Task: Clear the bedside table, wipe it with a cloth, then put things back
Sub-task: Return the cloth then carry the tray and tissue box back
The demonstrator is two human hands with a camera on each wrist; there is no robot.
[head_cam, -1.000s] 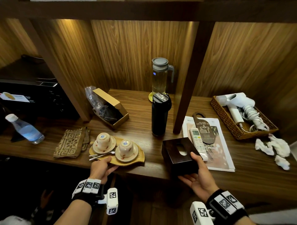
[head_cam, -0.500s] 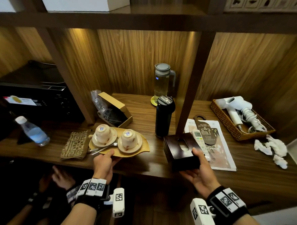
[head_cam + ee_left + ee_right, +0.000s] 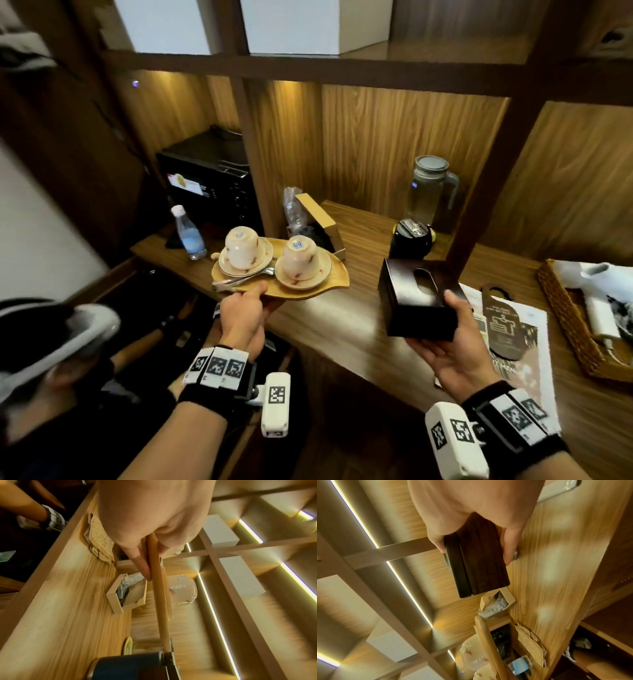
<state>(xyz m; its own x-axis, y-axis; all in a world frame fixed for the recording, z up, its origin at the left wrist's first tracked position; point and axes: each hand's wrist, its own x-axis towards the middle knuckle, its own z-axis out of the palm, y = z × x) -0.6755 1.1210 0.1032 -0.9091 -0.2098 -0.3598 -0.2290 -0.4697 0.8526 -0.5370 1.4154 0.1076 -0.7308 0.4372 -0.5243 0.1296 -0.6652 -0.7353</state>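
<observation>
A wooden bedside table (image 3: pixel 346 329) runs across the view beneath lit wooden shelving. At far left, a second person's head in a white headset (image 3: pixel 68 329) is seen, blurred. Farther back on the table stand a clear plastic water bottle (image 3: pixel 188 233) and a black appliance (image 3: pixel 212 185) behind it.

The left hand (image 3: pixel 243 318) grasps the near edge of a leaf-shaped wooden tray (image 3: pixel 318 291), thumb on top and fingers (image 3: pixel 140 562) beneath, holding it level in the air above the table. On the tray sit two upturned teacups (image 3: pixel 239 251) on saucers, with metal spoons (image 3: pixel 243 277) lying beside them. Behind the tray an open cardboard box (image 3: pixel 322 219) holds crinkled plastic.

At centre stands a dark flask (image 3: pixel 409 240), and behind it a glass jug (image 3: pixel 430 188) with a grey lid.

The right hand (image 3: pixel 448 346) grips a dark wooden tissue box (image 3: pixel 418 301) – thumb on top, fingers under its base – lifted clear of the table. Beneath and to the right lie a door hanger (image 3: pixel 503 318) on a printed menu (image 3: pixel 534 332), then a wicker basket (image 3: pixel 565 318) with a white hairdryer (image 3: pixel 596 274).
</observation>
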